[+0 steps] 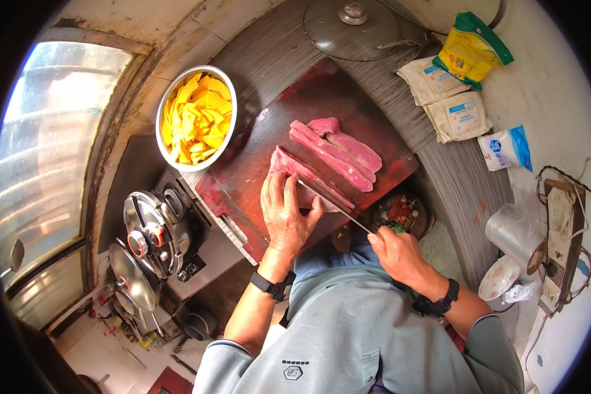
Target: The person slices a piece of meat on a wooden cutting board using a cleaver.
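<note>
A piece of raw red meat [308,170] lies on a dark reddish cutting board [256,197]. My left hand [288,212] presses down on its near part, fingers bent and spread along the meat. In my right hand [399,253] is the handle of a kitchen knife [340,209]. The blade runs along the meat, its tip close to my left fingers; how deep it sits in the meat I cannot tell. Beyond, to the right, long strips of raw meat [335,155] lie side by side on the board.
Left of the board stands a metal bowl [231,118] of yellow-orange slices. A pressure cooker [152,236] is on the stove side. A glass lid [352,42] lies behind; several packets [460,115] line the right wall. Below the board's right edge is a container of scraps [404,212].
</note>
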